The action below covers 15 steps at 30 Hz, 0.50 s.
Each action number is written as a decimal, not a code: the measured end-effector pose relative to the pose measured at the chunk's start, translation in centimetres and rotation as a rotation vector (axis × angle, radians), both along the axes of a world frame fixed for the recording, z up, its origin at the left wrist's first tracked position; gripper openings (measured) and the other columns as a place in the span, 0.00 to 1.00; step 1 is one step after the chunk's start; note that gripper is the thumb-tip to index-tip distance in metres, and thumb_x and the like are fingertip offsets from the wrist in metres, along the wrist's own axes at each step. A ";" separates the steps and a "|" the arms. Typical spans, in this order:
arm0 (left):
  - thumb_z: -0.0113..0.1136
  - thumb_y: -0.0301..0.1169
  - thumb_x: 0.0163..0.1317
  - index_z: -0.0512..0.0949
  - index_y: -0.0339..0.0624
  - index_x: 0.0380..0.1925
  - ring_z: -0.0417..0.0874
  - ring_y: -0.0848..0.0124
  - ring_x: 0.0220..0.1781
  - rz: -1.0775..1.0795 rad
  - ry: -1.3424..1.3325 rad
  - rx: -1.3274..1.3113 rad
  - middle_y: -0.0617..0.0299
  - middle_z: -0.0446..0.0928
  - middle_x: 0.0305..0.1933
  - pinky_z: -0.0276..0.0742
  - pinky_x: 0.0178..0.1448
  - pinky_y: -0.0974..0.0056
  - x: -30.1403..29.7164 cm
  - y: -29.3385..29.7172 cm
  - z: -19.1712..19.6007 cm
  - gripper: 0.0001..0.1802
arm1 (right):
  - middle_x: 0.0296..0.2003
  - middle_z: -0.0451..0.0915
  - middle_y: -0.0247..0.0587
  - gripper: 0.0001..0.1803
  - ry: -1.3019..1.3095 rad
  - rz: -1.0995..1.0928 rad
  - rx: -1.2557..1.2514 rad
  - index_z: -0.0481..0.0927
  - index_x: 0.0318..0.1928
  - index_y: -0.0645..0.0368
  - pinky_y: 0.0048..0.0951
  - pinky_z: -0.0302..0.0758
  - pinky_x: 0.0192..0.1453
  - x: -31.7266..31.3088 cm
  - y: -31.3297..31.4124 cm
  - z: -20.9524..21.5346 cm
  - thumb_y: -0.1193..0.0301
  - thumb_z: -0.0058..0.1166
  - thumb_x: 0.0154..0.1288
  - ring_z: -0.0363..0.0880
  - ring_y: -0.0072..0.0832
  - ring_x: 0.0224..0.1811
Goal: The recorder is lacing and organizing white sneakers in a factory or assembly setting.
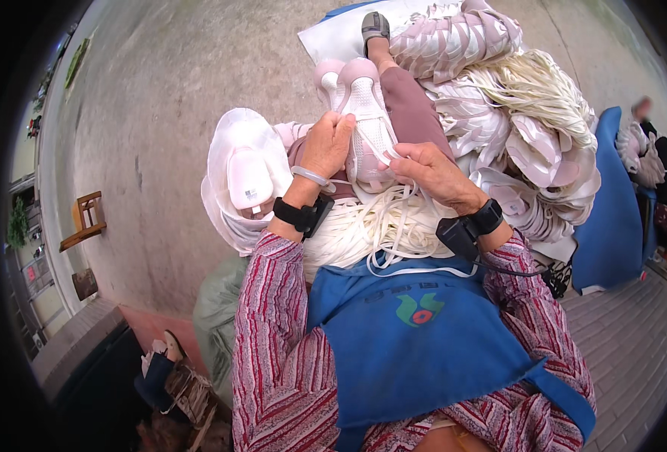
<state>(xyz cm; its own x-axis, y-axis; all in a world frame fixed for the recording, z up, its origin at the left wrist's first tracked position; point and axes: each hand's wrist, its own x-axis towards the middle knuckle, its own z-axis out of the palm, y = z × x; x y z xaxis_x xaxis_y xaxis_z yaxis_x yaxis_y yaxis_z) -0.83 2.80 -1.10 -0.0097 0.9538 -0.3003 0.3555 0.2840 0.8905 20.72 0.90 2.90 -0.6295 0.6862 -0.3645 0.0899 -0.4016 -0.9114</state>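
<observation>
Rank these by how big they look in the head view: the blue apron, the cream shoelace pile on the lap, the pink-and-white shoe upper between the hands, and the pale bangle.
Largest to smallest:
1. Blue apron
2. Cream shoelace pile
3. Pink-and-white shoe upper
4. Pale bangle

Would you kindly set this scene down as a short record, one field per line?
Item: pink-and-white upper, in front of the person
Left hand: at the upper's left edge; whether it pinches fabric or lace is unclear
Right hand: pinching a white lace
Lap: loose pale laces
Right side: heaped uppers, pale strands over them
Clothing: blue apron, striped sleeves
</observation>
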 end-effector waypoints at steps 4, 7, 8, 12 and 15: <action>0.48 0.40 0.67 0.71 0.35 0.27 0.69 0.75 0.10 -0.082 0.102 0.034 0.62 0.69 0.15 0.65 0.15 0.69 0.6 0.7 -1.2 0.17 | 0.37 0.80 0.32 0.17 0.014 -0.027 -0.142 0.79 0.45 0.69 0.18 0.70 0.42 1.0 0.0 0.6 0.65 0.49 0.68 0.73 0.15 0.38; 0.48 0.38 0.65 0.70 0.35 0.26 0.70 0.72 0.10 -0.069 0.047 -0.047 0.61 0.69 0.14 0.67 0.16 0.67 1.2 1.1 0.0 0.16 | 0.36 0.79 0.30 0.17 0.092 -0.099 -0.258 0.80 0.44 0.68 0.16 0.69 0.41 0.7 -0.5 0.4 0.65 0.51 0.67 0.72 0.14 0.36; 0.48 0.38 0.64 0.70 0.35 0.26 0.70 0.72 0.10 -0.041 -0.012 -0.125 0.60 0.69 0.14 0.67 0.16 0.67 1.3 1.1 0.4 0.16 | 0.35 0.79 0.29 0.17 0.095 -0.082 -0.267 0.79 0.44 0.67 0.15 0.68 0.39 0.2 -0.5 1.5 0.64 0.51 0.67 0.72 0.14 0.35; 0.47 0.39 0.63 0.70 0.33 0.26 0.76 0.61 0.13 -0.002 0.076 -0.037 0.50 0.74 0.17 0.72 0.25 0.58 1.4 0.4 0.1 0.17 | 0.31 0.75 0.26 0.16 0.127 -0.028 -0.278 0.79 0.44 0.64 0.14 0.66 0.35 0.1 -0.4 1.1 0.63 0.52 0.68 0.69 0.11 0.33; 0.46 0.45 0.69 0.72 0.35 0.25 0.74 0.72 0.12 0.083 -0.236 -0.117 0.57 0.73 0.17 0.66 0.14 0.69 0.6 -1.1 1.2 0.23 | 0.28 0.76 0.31 0.14 -0.035 0.130 -0.013 0.79 0.44 0.62 0.18 0.65 0.29 0.2 -0.9 1.2 0.63 0.49 0.70 0.70 0.15 0.27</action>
